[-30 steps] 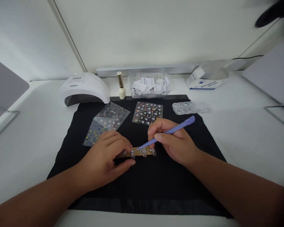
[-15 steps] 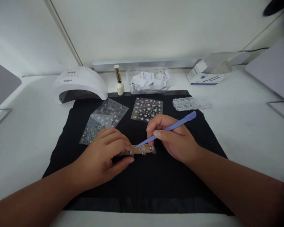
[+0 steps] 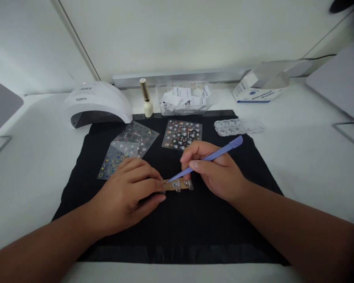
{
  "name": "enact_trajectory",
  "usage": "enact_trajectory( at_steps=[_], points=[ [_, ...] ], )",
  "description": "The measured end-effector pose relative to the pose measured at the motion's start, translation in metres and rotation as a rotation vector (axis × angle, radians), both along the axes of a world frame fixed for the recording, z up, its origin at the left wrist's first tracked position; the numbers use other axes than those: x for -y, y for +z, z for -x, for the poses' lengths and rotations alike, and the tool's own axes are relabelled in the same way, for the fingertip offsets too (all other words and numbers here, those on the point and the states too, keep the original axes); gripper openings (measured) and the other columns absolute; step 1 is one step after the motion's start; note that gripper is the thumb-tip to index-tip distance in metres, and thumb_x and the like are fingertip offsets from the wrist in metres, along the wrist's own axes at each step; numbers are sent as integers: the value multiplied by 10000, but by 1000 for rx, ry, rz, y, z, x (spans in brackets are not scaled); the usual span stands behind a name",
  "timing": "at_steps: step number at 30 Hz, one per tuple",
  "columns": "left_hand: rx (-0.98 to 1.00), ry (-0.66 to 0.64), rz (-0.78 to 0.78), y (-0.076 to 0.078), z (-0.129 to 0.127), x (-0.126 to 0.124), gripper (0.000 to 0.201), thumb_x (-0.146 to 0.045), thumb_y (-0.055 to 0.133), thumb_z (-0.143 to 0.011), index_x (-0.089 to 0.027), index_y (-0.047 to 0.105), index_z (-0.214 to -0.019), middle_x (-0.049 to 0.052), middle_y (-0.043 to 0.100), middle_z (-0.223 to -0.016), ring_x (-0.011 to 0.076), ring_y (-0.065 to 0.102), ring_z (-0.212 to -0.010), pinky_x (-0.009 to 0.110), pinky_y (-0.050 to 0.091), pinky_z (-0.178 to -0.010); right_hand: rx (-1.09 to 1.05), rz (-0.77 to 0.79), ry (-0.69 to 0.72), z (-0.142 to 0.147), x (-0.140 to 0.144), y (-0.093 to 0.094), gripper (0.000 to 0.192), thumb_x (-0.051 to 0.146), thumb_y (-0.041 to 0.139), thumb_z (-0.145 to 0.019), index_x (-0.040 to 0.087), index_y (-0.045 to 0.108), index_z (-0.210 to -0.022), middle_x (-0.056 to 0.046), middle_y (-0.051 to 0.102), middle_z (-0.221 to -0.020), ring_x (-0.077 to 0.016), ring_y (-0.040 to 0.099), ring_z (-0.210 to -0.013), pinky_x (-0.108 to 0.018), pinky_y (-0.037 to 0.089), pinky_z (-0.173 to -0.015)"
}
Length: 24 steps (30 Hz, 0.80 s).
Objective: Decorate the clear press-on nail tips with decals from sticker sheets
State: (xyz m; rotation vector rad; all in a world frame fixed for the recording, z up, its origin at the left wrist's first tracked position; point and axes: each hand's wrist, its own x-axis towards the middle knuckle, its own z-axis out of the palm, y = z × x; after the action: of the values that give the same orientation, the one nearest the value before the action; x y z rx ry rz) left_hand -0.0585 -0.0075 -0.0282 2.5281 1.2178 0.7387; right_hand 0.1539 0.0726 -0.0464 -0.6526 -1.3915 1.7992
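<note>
A tan strip point(image 3: 168, 185) carrying several clear, decorated nail tips point(image 3: 176, 184) lies on the black mat. My left hand point(image 3: 129, 192) closes its thumb and fingers around the strip's left part, hiding the nail tips there. In my right hand point(image 3: 215, 169) is a slim purple tool point(image 3: 212, 156), gripped like a pen, with a flat wide end and a fine point. The point touches or hovers at the strip just beside my left fingertips; I cannot tell which. Fingers of my right hand rest close to the strip's right end.
Sticker sheets point(image 3: 183, 135) lie on the black mat point(image 3: 177, 232). Behind it stand a white nail lamp point(image 3: 102, 100), a polish bottle point(image 3: 148, 108), a clear tub point(image 3: 162, 108) of paper packets and an open alcohol pad box point(image 3: 256, 94). A clear plastic case point(image 3: 236, 127) is at the right.
My left fingers have closed in over the nail tip beside the tool's point, covering more of it. The tool stays nearly in place; the whole view has shifted slightly.
</note>
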Motion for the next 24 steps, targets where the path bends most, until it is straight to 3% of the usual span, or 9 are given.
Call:
enact_trajectory(
  at_steps=[10,24],
  points=[
    [31,-8,-4,0,-1,-1,86,-168,673,-859,-199,606,-903,25,705,-961,191,607,-918,382,452,-833,-74,-26,-169,1,-9,-2,100,166,577,-702,200,669,-724,33,607,-538,-112,553,-472,-262,422,-505],
    [9,-11,20,1,-1,-1,83,-186,659,-874,-205,614,-941,17,677,-956,191,581,-929,387,415,-839,-64,17,-190,1,-9,0,88,168,585,-684,194,667,-707,29,608,-542,-112,557,-480,-259,384,-503]
  ],
)
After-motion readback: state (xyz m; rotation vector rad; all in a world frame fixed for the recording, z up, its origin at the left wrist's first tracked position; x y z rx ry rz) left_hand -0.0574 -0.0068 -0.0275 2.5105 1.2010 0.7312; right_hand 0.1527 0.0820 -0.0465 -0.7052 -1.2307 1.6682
